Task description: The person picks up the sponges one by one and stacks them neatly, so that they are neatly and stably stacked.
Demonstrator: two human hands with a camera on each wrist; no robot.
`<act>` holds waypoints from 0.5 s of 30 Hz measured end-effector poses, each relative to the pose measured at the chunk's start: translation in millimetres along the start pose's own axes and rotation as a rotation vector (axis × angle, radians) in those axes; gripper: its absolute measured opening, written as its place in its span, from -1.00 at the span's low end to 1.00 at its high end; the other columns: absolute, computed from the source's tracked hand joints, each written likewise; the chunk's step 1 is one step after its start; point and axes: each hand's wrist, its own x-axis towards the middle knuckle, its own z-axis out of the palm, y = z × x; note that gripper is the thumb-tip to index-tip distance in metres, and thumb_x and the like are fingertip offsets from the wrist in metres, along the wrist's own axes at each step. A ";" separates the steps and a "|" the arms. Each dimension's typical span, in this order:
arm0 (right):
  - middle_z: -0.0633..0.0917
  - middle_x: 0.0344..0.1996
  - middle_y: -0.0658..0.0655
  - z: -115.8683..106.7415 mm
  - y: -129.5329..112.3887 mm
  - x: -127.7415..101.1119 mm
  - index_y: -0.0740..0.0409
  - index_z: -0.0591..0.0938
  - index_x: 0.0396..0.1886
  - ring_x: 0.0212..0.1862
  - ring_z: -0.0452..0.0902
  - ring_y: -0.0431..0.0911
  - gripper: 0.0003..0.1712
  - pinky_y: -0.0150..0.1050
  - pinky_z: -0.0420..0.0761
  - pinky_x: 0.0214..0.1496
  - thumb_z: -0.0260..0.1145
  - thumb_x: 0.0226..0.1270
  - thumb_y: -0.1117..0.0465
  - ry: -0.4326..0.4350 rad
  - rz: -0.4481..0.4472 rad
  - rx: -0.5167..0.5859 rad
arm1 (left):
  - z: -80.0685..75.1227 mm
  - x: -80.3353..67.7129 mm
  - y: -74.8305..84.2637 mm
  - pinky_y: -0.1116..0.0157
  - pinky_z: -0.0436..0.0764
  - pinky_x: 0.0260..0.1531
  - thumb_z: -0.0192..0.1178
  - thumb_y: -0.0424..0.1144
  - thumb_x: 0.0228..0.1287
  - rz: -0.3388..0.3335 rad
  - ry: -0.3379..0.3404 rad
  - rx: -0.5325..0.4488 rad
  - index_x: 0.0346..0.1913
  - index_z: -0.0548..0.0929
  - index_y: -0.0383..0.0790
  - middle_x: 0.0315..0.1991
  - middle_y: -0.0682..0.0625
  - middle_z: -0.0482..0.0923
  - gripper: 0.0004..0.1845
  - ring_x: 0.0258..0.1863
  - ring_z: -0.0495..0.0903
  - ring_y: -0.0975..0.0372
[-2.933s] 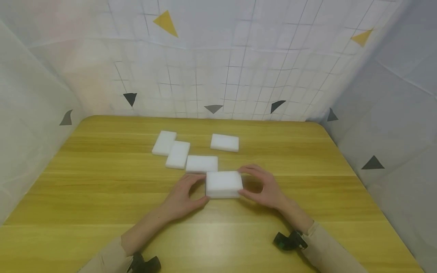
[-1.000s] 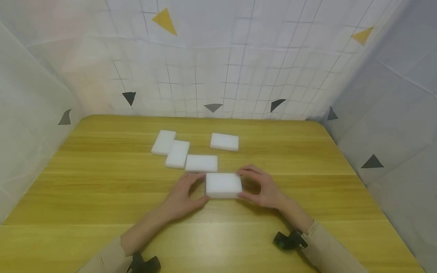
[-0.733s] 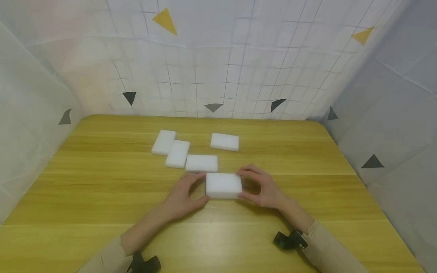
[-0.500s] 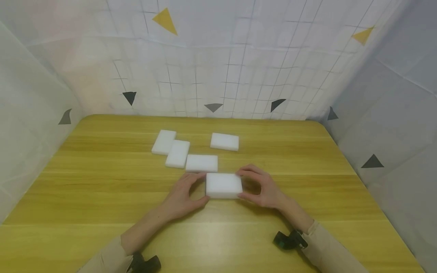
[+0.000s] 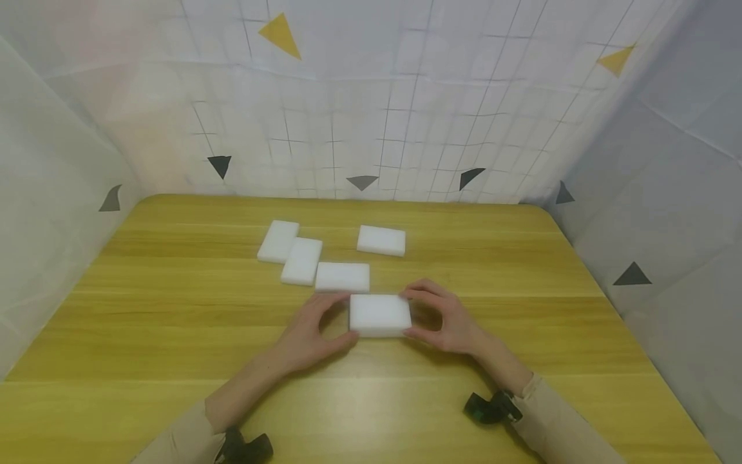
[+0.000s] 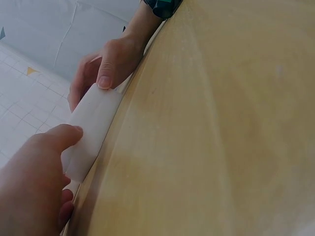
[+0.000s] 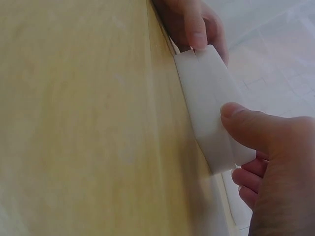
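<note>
two stacked blocks (image 5: 380, 313) pinched between left hand (image 5: 303, 340) and right hand (image 5: 456, 326)

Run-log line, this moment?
left hand: pinches white block stack, left end; right hand: pinches right end; four loose blocks: beyond

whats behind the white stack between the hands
Just behind and left of the stack, a white block; farther back, a lone block. Two more blocks lie farther left. The stack covers the table directly behind its base.
</note>
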 end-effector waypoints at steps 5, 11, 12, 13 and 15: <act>0.63 -0.03 0.30 1.9 12.6 -7.9 0.37 0.61 0.09 -0.02 0.56 0.13 -0.22 -0.40 0.48 0.23 0.64 -0.30 0.41 -0.009 0.003 -0.001 | 0.3 -0.7 -0.8 0.06 0.43 0.34 0.44 0.05 0.15 0.011 0.003 -0.014 0.34 0.50 0.00 0.27 0.04 0.54 -0.31 0.30 0.47 0.15; 0.63 0.01 0.27 1.2 13.8 -8.5 0.31 0.60 0.14 0.02 0.56 0.10 -0.21 -0.40 0.48 0.23 0.64 -0.24 0.37 -0.021 0.003 0.009 | 0.6 -0.7 -1.8 0.08 0.43 0.34 0.43 0.03 0.17 0.026 0.005 -0.018 0.35 0.49 -0.01 0.28 0.03 0.54 -0.32 0.30 0.48 0.15; 0.63 0.01 0.27 1.2 13.6 -8.3 0.31 0.60 0.14 0.02 0.56 0.09 -0.22 -0.40 0.48 0.23 0.64 -0.24 0.37 -0.021 0.001 0.011 | 0.6 -0.6 -1.9 0.07 0.43 0.34 0.43 0.03 0.17 0.029 0.007 -0.018 0.35 0.49 -0.01 0.28 0.03 0.54 -0.33 0.30 0.48 0.15; 0.63 0.01 0.27 1.2 13.5 -8.2 0.31 0.60 0.14 0.02 0.56 0.09 -0.22 -0.40 0.48 0.23 0.64 -0.23 0.37 -0.021 -0.001 0.014 | 0.6 -0.6 -1.8 0.07 0.44 0.34 0.43 0.03 0.18 0.031 0.007 -0.018 0.35 0.49 -0.01 0.28 0.03 0.54 -0.33 0.30 0.48 0.15; 0.62 0.02 0.27 1.3 13.7 -8.1 0.31 0.60 0.14 0.02 0.56 0.09 -0.22 -0.39 0.48 0.23 0.64 -0.23 0.37 -0.020 -0.004 0.018 | 0.5 -0.5 -1.7 0.06 0.44 0.33 0.42 0.03 0.18 0.033 0.007 -0.019 0.35 0.49 -0.01 0.27 0.03 0.54 -0.33 0.30 0.48 0.15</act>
